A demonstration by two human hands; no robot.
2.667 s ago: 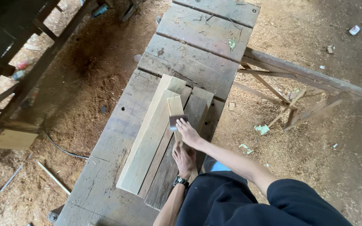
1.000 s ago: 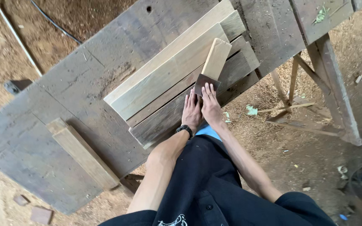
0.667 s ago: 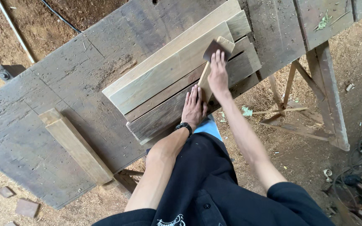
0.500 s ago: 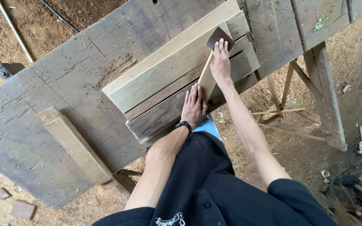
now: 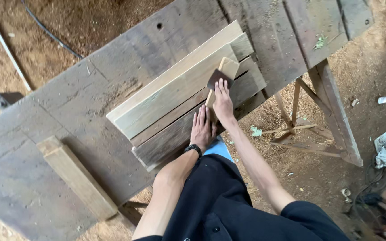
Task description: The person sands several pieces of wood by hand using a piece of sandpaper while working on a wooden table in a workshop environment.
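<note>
Two hands: both on the stacked boards at the desk's near edge.
Right hand (image 5: 223, 101): fingers stretched forward, pressing a dark sheet of sandpaper (image 5: 216, 79) flat onto a narrow pale strip (image 5: 223, 73).
Sandpaper: lies on the strip's upper half, fingertips on its near edge.
Narrow strip: pale wood, lies slanted across the boards, its far end clear of the hand.
Left hand (image 5: 202, 128): flat, fingers spread, palm down on a dark board (image 5: 175, 136) just beside the strip's near end; black watch on the wrist.
Boards: pale plank (image 5: 170, 91) on top, darker grey ones beneath, all parallel.
Desk (image 5: 90, 85): weathered grey planks, a hole near its far side.
Short block (image 5: 77, 176): pale timber, lies well apart to the left on the desk.
Trestle (image 5: 322, 116): wooden legs at right, standing on a sawdust floor.
</note>
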